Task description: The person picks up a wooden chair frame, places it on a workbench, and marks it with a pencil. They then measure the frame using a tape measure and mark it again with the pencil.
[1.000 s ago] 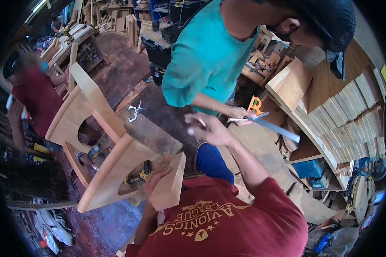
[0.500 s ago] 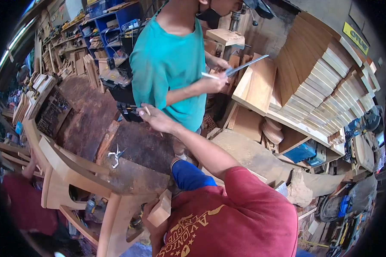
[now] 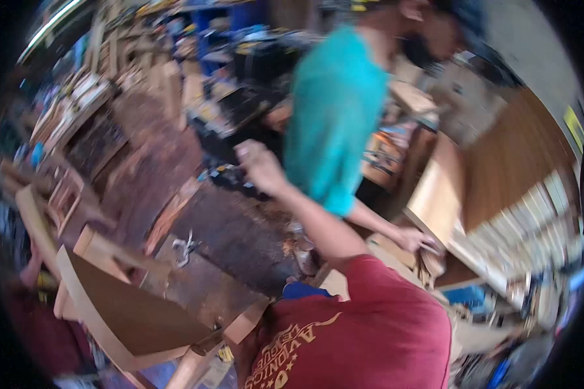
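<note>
At the bottom, a squared wooden block (image 3: 246, 322) lies in my left hand (image 3: 239, 353), whose fingers are mostly hidden. Beside it rises a curved wooden panel (image 3: 126, 308), part of a frame. My right arm stretches out, and my right hand (image 3: 263, 167) is closed and blurred near the co-worker's back. The pencil-like stick it held a moment ago is hard to make out now. A co-worker in a teal shirt (image 3: 334, 117) stands turned away, with one hand (image 3: 418, 240) low by a wooden board (image 3: 438, 188).
Stacked pale boards (image 3: 525, 220) line the right side. A silver metal object (image 3: 185, 248) lies on the brown worktop (image 3: 214, 285) ahead. Dark cases (image 3: 240, 104) and loose wood pieces (image 3: 172, 91) stand farther back. More curved wooden frames (image 3: 65, 194) are at the left.
My view has swung, shifting the scene rightward. The co-worker's hand has dropped from chest height to beside the board. The curved panel now shows its broad face; my right arm stays extended.
</note>
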Demonstrator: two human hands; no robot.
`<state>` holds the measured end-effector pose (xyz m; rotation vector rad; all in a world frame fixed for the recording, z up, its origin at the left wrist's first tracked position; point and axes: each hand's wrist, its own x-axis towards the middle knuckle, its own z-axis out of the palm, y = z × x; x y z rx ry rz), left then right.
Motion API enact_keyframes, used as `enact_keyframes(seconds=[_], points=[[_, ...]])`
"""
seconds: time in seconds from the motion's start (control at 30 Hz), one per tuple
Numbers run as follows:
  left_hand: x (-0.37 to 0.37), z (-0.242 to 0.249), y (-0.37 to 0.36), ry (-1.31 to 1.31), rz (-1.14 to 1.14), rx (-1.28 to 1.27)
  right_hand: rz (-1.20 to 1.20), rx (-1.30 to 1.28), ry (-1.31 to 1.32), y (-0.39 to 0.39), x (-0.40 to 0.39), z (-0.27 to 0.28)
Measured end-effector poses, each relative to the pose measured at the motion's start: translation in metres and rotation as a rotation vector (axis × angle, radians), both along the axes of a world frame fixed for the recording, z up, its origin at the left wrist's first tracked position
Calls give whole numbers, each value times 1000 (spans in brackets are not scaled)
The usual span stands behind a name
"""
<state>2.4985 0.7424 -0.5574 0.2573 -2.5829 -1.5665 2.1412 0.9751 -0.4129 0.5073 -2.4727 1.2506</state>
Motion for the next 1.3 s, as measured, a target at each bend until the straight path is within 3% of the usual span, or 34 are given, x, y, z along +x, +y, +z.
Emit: enact_keyframes(seconds=[0.17, 0.23, 0.3, 0.4, 0.53, 0.67, 0.73, 0.8, 0.83, 0.9, 0.93, 0.97, 1.03, 1.07, 1.1, 1.13, 1.23, 1.27, 1.3], points=[[-66, 6, 34, -16, 113, -8, -173, -570, -480, 16, -77, -43], [-100, -2, 46, -20, 111, 10, -233, -726, -361, 13, -118, -101], [-138, -8, 49, -153, 126, -143, -300, -712, -393, -8, -165, -162], [-187, 5, 60, -261, 201, -141, -326, -626, -545, -48, -199, -191], [-234, 28, 57, -40, 284, -90, -295, -456, -297, -85, -220, -179], [-243, 15, 29, -51, 307, 85, -196, -530, -476, -94, -255, -142], [-249, 45, 17, -211, 429, 92, -167, -513, -435, -108, -286, -151], [-239, 27, -4, -277, 479, 87, -96, -535, -386, -125, -303, -148], [-241, 18, -11, -145, 523, 144, -96, -463, -414, -135, -315, -146], [-264, 29, -23, -106, 659, 320, -25, -422, -430, -170, -336, -155], [-273, 23, -38, -46, 612, 285, -3, -211, -411, -188, -351, -188], [-287, 18, -55, 14, 563, 246, 76, -111, -449, -207, -341, -169], [-333, 20, -84, 83, 744, 390, 305, 105, -457, -245, -317, -125], [-356, 15, -104, 128, 801, 451, 483, 121, -265, -261, -313, -131], [-367, 15, -121, 147, 858, 509, 655, -47, -302, -286, -313, -175], [-371, 2, -147, 109, 765, 287, 798, -7, -379, -298, -302, -186], [-419, 19, -206, 87, 784, 235, 1059, 262, -572, -331, -305, -151], [-447, 67, -215, 37, 861, 213, 1081, 242, -581, -338, -311, -150], [-466, 66, -235, 51, 850, 262, 1100, 223, -583, -343, -323, -151]])
